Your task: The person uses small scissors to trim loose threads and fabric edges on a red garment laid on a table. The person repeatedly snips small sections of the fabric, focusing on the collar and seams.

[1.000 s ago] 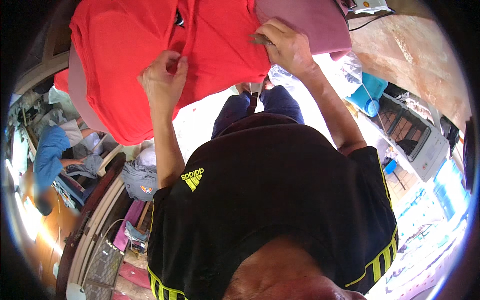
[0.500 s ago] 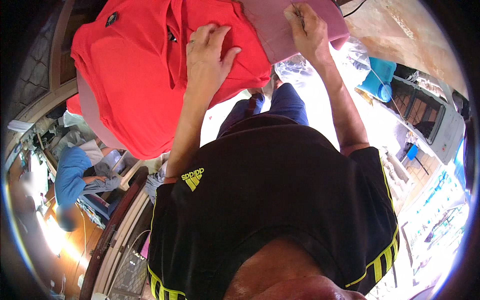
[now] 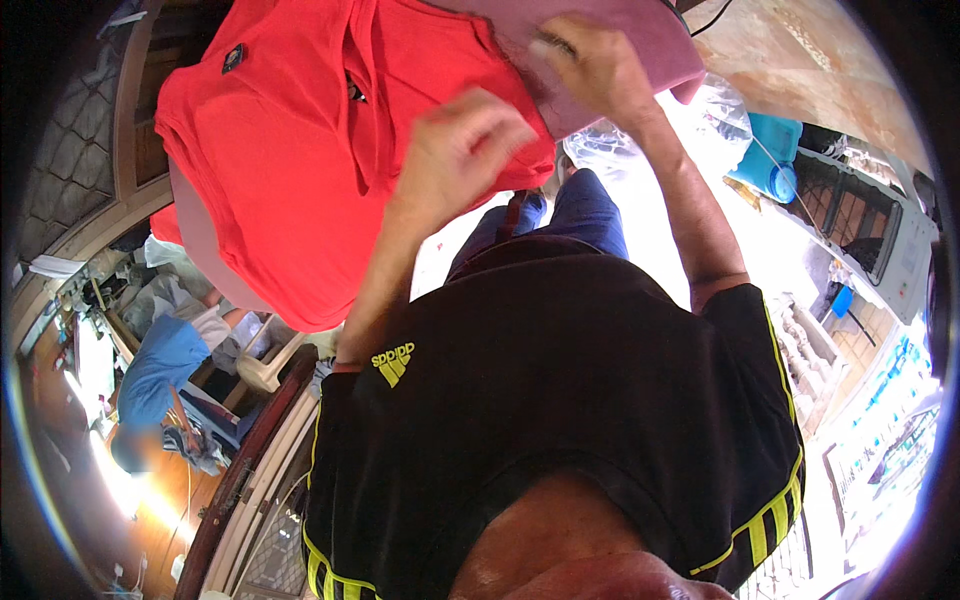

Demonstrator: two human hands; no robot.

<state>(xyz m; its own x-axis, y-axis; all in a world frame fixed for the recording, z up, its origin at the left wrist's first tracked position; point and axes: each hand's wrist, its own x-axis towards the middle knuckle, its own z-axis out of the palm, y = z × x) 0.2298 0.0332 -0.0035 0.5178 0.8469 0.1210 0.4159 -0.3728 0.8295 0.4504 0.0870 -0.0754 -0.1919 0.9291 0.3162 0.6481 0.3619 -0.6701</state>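
A red shirt (image 3: 300,150) lies spread over a board with a mauve cover (image 3: 640,40) in the upper part of the view. My left hand (image 3: 460,150) hovers blurred over the shirt's lower right part, fingers loosely apart and holding nothing. My right hand (image 3: 590,65) rests on the mauve cover, its fingertips at the line where the red cloth meets it. Whether those fingers pinch the cloth is hidden. My black shirt with yellow stripes (image 3: 560,400) fills the lower middle.
Another person in a blue shirt (image 3: 160,370) bends over at lower left, next to a white basket (image 3: 265,360). A clear plastic bag (image 3: 610,150) lies under the board. A blue container (image 3: 765,160) stands at right. A dark wooden rail (image 3: 250,470) runs along the lower left.
My left hand has lifted off the red shirt, where it lay flat, and moved right. My right hand has stayed at the shirt's edge on the mauve cover. The view has shifted slightly.
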